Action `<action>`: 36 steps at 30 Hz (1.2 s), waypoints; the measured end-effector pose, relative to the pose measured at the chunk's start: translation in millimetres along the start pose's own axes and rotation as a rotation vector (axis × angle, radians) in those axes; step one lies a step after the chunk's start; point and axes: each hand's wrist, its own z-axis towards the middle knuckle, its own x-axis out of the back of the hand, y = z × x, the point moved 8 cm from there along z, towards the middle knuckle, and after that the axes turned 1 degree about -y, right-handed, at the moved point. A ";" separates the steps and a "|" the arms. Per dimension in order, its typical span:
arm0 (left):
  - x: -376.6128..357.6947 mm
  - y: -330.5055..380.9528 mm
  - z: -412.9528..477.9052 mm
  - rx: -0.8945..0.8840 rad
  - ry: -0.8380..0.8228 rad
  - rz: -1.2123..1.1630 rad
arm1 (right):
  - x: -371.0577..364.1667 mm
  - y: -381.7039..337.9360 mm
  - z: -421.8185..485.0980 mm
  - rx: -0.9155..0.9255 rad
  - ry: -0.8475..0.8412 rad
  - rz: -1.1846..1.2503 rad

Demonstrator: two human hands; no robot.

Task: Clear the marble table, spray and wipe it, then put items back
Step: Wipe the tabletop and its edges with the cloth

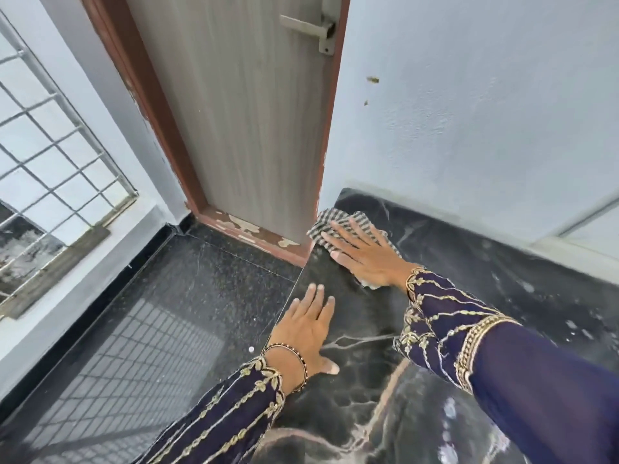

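The right hand (363, 256) presses the cloth (338, 226) with fingers spread flat at the table's (502, 262) far corner by the door (241, 112), left hand (306, 333) open at the edge, where a long stroke could drag the cloth onto the floor (167, 313).

Both arms wear sheer navy sleeves (522, 373) with gold leaf-and-vine embroidery; the right sleeve carries a gold chain-pattern band (475, 343); a thin beaded bangle (294, 363) circles the left wrist.
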 end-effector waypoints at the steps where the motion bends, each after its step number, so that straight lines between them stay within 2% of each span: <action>1: 1.4 1.3 10.0 -0.008 -0.019 0.057 | 4.2 9.2 7.5 -0.006 0.007 0.011; 5: 5.1 3.3 38.6 0.030 -0.083 0.196 | 18.6 37.7 32.9 -0.013 0.042 0.035; 9: -3.4 3.4 48.0 0.093 -0.175 0.176 | 27.6 59.6 50.5 -0.084 0.072 0.090; 12: -6.0 6.4 45.4 0.109 -0.194 0.174 | 25.4 57.9 51.2 -0.068 0.088 0.102; 15: -7.4 6.7 44.8 0.119 -0.205 0.137 | 24.1 67.1 39.7 -0.051 0.108 0.096; 22: -8.1 5.1 44.3 0.139 -0.222 0.075 | 12.5 137.6 -21.9 -0.094 0.095 0.092; 27: -7.3 3.6 42.2 0.133 -0.215 0.076 | 2.9 121.5 -32.7 -0.177 0.099 0.124; 32: 2.2 2.0 30.1 0.132 -0.103 0.068 | -9.7 65.1 -66.8 -0.094 0.118 0.069; 36: 1.3 10.6 -13.8 0.137 0.168 -0.041 | -33.5 4.8 -102.2 -0.001 0.144 0.049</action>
